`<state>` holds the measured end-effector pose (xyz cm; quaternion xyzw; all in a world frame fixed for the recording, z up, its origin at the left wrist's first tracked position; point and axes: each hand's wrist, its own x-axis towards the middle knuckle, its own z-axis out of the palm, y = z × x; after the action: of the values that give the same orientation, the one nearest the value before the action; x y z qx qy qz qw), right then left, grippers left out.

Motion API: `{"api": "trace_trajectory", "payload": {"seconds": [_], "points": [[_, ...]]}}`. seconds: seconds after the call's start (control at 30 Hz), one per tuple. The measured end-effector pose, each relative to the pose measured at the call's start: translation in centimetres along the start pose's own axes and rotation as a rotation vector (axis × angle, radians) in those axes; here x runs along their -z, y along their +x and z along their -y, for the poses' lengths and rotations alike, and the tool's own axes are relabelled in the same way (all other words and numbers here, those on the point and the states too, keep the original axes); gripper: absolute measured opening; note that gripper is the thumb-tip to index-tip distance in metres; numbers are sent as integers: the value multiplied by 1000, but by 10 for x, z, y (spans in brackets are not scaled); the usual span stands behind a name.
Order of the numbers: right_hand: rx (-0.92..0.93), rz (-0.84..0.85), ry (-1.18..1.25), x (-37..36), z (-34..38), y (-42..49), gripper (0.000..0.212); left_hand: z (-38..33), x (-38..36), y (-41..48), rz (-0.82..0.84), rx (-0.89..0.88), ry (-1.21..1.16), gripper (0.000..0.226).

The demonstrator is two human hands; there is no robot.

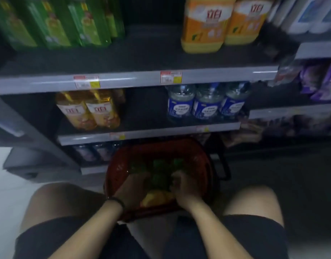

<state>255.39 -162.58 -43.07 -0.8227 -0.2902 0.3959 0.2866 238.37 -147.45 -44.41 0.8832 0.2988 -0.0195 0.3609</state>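
Several green bottles (161,166) crowd the red basket (203,156), left hand (133,187) and right hand (183,186) gripping.

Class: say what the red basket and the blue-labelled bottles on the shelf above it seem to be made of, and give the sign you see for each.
Red basket: probably moulded plastic, matt, judging by its openwork lattice walls and uniform colour. Blue-labelled bottles: likely clear, glossy plastic; you can see through them above the labels, and highlights glint there. Blur leaves both open.
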Motion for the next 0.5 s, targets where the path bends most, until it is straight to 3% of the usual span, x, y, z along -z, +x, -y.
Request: {"api": "trace_trajectory", "payload": {"seconds": [0.13, 0.23, 0.33, 0.5], "points": [[-124, 272, -183, -17, -36, -1, 26, 26, -56, -16, 225, 227, 69, 46], [-127, 252, -243, -11, -39, 9, 27, 25, -66, -6, 325, 293, 201, 61], [-175, 301, -243, -14, -48, 13, 30, 28, -70, 11, 362, 365, 286, 58], [-198, 385, -252, -19, -59, 23, 72, 44, -87, 31, 478, 431, 197, 54]]}}
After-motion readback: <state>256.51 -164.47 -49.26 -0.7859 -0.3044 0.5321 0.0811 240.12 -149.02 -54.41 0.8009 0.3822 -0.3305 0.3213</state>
